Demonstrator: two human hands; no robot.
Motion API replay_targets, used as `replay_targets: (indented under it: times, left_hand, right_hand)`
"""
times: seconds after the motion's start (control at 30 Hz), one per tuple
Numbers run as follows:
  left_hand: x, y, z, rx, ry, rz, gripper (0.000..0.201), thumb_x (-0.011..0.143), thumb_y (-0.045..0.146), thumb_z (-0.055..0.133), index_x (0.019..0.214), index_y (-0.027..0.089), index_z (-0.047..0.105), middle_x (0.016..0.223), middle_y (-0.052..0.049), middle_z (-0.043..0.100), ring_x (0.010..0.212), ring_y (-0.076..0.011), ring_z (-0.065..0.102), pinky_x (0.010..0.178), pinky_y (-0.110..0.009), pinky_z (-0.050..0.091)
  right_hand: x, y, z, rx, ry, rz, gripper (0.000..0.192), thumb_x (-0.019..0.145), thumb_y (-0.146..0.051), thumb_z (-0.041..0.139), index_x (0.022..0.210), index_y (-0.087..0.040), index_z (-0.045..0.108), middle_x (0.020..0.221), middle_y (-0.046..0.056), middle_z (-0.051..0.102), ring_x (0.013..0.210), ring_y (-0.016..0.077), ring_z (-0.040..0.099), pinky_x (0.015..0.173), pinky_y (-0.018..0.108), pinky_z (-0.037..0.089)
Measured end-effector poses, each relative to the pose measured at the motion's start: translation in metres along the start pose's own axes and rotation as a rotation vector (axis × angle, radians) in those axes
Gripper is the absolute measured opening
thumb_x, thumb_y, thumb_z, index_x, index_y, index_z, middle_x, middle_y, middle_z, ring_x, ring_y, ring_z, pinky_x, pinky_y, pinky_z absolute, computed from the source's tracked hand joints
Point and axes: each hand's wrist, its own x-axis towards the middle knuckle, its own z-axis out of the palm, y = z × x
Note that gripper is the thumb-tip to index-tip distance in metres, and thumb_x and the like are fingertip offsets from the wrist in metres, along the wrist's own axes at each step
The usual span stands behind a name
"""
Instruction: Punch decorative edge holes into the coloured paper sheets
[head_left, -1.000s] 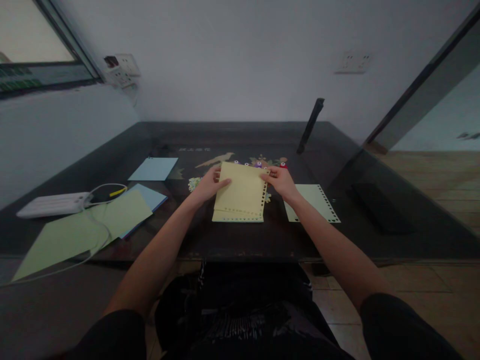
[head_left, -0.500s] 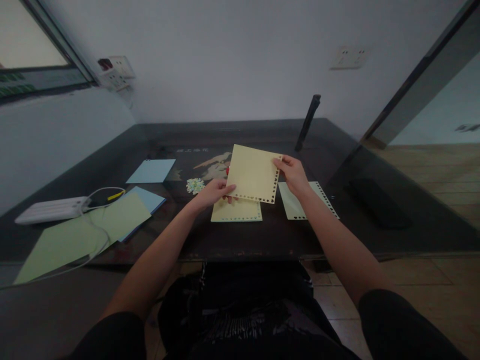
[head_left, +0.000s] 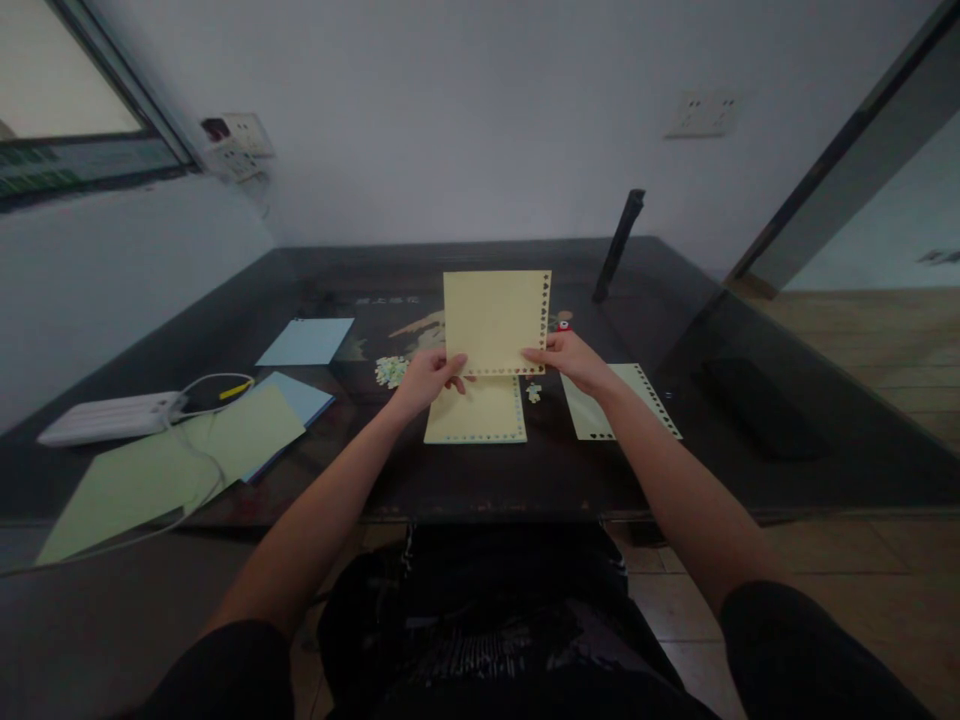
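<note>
The rectangular pale-yellow paper sheet point(head_left: 495, 318) has been levelled, squaring its punched edges point(head_left: 545, 312) to view; it is pinched by the left hand point(head_left: 429, 380) at eight o'clock, the right hand point(head_left: 576, 362) at four.

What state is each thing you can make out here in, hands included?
Held sheet: raised, right and bottom edges punched
Left hand: pinching held sheet
Right hand: pinching held sheet
Lower yellow sheet: flat, right and bottom edges punched
Pale sheet: flat, punched, partly hidden
Far blue sheet: flat
Green sheet: flat, overlapping blue paper
White cable: loosely looped
Pale bits: heaped
White device: lying flat, power unclear
Black bar: slanted
</note>
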Motion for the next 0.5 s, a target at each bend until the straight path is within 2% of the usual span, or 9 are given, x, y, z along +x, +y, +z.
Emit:
replay_targets:
  times: [0.3,0.5]
  left_hand:
    - [-0.0016,0.0001,0.0028,0.041,-0.016,-0.001,0.017,0.085,0.027,0.054,0.076,0.014,0.060,0.068,-0.007,0.069,0.047,-0.0108,0.060,0.047,-0.022,0.038]
    - [-0.0011,-0.0007,0.0040,0.038,-0.010,-0.006,0.016,0.085,0.027,0.056,0.075,0.016,0.061,0.066,-0.006,0.070,0.047,-0.0098,0.059,0.047,-0.022,0.040]
  right_hand:
    - [-0.0050,-0.0070,0.0072,-0.005,-0.029,0.048,0.024,0.070,-0.030,0.071,0.087,-0.013,0.070,0.093,0.011,0.071,0.082,0.0231,0.065,0.076,0.040,0.054]
    - [-0.0064,-0.0065,0.0072,-0.041,-0.072,0.017,0.025,0.070,-0.027,0.071,0.088,-0.011,0.069,0.092,0.013,0.070,0.082,0.0256,0.065,0.075,0.041,0.054]
